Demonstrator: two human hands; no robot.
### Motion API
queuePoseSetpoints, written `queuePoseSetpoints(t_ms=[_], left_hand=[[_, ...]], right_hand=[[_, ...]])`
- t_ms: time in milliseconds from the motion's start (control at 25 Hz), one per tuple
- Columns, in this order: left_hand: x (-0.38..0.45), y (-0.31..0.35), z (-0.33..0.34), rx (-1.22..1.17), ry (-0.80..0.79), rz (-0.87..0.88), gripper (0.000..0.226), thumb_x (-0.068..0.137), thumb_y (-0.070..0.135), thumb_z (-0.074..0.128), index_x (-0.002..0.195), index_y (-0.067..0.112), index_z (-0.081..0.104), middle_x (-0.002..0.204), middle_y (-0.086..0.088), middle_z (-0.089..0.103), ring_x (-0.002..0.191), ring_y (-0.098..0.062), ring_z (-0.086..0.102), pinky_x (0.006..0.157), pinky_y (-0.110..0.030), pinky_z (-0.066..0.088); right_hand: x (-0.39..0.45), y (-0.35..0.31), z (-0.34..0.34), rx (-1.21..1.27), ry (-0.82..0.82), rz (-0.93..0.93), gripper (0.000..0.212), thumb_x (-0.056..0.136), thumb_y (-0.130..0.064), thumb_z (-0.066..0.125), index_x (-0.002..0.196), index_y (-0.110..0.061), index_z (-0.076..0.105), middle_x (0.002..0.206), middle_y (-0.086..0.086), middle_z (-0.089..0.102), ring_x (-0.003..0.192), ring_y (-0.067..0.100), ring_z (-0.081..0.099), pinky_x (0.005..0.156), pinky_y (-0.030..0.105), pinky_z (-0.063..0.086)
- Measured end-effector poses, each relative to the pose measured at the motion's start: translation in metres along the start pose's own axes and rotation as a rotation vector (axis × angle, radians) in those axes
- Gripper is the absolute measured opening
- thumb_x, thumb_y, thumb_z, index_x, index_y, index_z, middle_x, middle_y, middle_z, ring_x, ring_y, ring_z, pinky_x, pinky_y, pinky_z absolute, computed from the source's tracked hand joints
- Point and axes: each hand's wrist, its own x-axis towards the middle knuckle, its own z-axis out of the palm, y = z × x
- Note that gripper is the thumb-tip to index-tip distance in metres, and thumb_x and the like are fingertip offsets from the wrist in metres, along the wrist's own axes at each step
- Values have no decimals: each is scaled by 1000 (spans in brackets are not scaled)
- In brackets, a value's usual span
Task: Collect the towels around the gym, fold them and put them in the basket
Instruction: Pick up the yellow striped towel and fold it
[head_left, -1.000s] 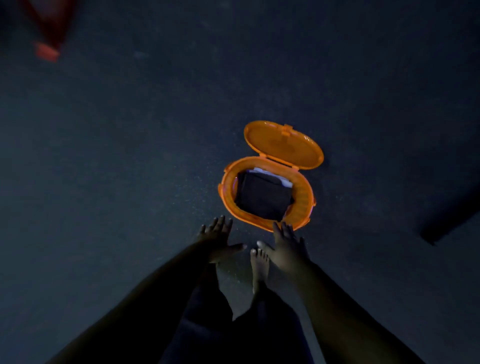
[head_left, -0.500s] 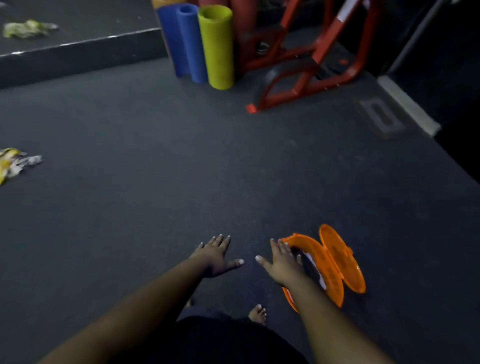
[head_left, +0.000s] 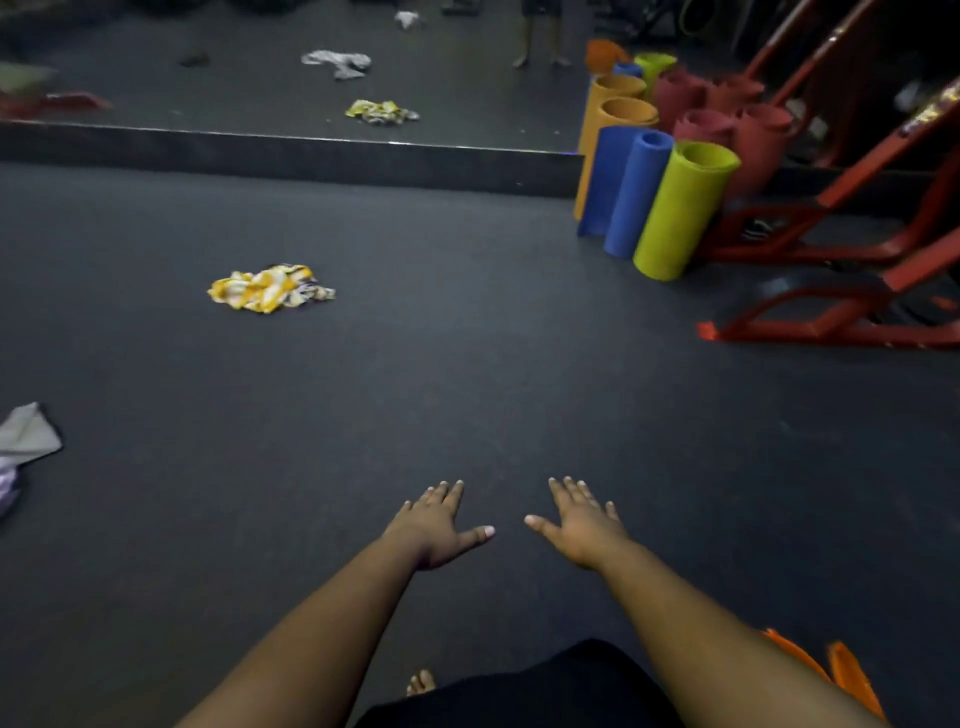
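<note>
Both hands (head_left: 511, 525) reach forward, palms down, fingers spread, holding nothing

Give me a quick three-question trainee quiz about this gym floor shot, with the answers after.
1. True or false: the left hand and right hand both hold nothing.
2. Which towel lies nearest ahead on the floor? A) the yellow patterned towel B) a red towel C) a green towel
3. Fill in: at the bottom right edge, behind the right forearm, a sliver of the orange ____ shows.

Key: 1 true; 2 A; 3 basket.
</note>
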Motion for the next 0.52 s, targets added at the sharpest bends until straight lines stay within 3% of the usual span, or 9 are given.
queuePoseSetpoints(t_ms=[280, 440, 520], left_hand=[[-19, -175, -73, -140, 102, -184, 109, 82, 89, 34, 163, 24, 0, 171, -2, 2, 158, -20, 4, 126, -48, 11], [-8, -242, -114, -217, 151, -253, 127, 62, 99, 21, 163, 26, 1, 171, -1, 4, 157, -19, 6, 126, -46, 13], [13, -275, -140, -243, 173, -286, 125, 63, 99, 22, 163, 26, 1, 171, -1, 4, 157, -20, 7, 126, -46, 13]], right_hand=[[73, -195, -16, -82, -31, -192, 92, 92, -79, 32, 163, -28, 2, 171, -3, -3, 157, 18, -5, 125, 54, 4], [133, -276, -33, -111, -40, -249, 92, 92, -79, 33, 163, -28, 4, 171, -3, -2, 158, 18, -3, 125, 54, 5], [174, -317, -45, -128, -46, -282, 92, 92, -79, 33, 163, -28, 5, 171, -2, -1, 158, 19, -3, 125, 54, 6]])
